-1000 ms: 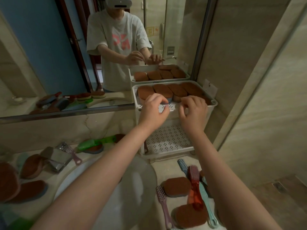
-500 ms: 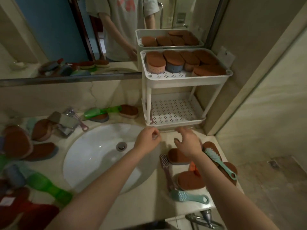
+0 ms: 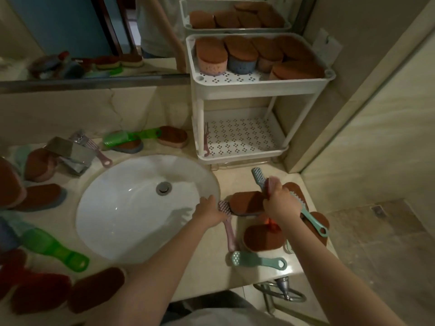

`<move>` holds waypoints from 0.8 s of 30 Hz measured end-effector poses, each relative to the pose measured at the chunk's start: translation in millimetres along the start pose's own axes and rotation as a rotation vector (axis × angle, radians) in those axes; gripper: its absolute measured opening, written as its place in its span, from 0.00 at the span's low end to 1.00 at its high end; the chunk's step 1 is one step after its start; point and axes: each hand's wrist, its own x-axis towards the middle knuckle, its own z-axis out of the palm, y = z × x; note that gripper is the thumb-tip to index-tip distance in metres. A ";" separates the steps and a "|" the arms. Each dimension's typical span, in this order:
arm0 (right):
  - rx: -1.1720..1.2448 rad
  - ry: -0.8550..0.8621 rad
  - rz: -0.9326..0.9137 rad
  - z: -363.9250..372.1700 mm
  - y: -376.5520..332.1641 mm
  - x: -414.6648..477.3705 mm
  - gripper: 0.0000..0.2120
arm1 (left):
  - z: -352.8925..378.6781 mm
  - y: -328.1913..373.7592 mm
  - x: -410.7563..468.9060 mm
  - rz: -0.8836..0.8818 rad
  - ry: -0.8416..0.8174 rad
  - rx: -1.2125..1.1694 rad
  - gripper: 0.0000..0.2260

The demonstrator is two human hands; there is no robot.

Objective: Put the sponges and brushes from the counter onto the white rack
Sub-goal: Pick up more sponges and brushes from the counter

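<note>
The white two-tier rack (image 3: 259, 87) stands at the back right of the counter; its top tier holds several brown-topped sponges (image 3: 211, 55), and a pink brush (image 3: 206, 140) leans inside the left of the lower tier. My right hand (image 3: 281, 204) grips a red brush (image 3: 270, 187) above a brown sponge (image 3: 248, 203). My left hand (image 3: 208, 211) grips the head of a pink brush (image 3: 228, 225) lying on the counter beside the sink. Teal brushes (image 3: 259, 261) and more sponges (image 3: 261, 238) lie around both hands.
The white sink basin (image 3: 131, 208) fills the counter's middle. Left of it lie green brushes (image 3: 54, 249), sponges (image 3: 41, 196) and a metal holder (image 3: 70, 150). A green brush on a sponge (image 3: 128, 138) sits behind the sink. The counter's edge and a tiled floor are to the right.
Both hands came down from the rack's top tier to the counter right of the sink. The right hand took hold of the red brush; the left closed on the pink brush.
</note>
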 end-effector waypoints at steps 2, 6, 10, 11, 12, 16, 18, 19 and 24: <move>-0.067 -0.049 0.048 2.1 4.2 1.0 0.33 | 6.4 5.6 1.6 -0.007 0.013 0.029 0.32; -0.096 -0.110 0.093 7.8 3.4 2.8 0.36 | 19.7 10.2 5.6 -0.023 0.041 0.070 0.32; -0.046 -0.135 0.109 7.0 0.7 8.4 0.38 | 23.2 13.7 9.2 -0.033 0.087 0.075 0.29; -0.024 -0.140 0.120 6.7 0.6 9.0 0.38 | 22.6 14.4 9.1 -0.031 0.101 0.066 0.28; 0.003 -0.149 0.134 6.7 1.0 9.6 0.38 | 22.3 14.4 9.4 -0.028 0.115 0.051 0.28; 0.192 -0.173 0.201 6.8 5.2 13.3 0.34 | 16.7 11.1 10.1 -0.058 0.149 -0.075 0.26; 0.308 -0.143 0.233 8.0 7.9 15.1 0.32 | 8.7 9.3 10.1 -0.068 0.174 -0.150 0.24; 0.345 -0.123 0.244 8.5 8.3 15.8 0.29 | 4.6 7.9 10.8 -0.064 0.196 -0.195 0.24; 0.339 -0.057 0.263 8.5 4.0 16.2 0.12 | -13.2 6.4 12.9 -0.008 0.255 -0.433 0.24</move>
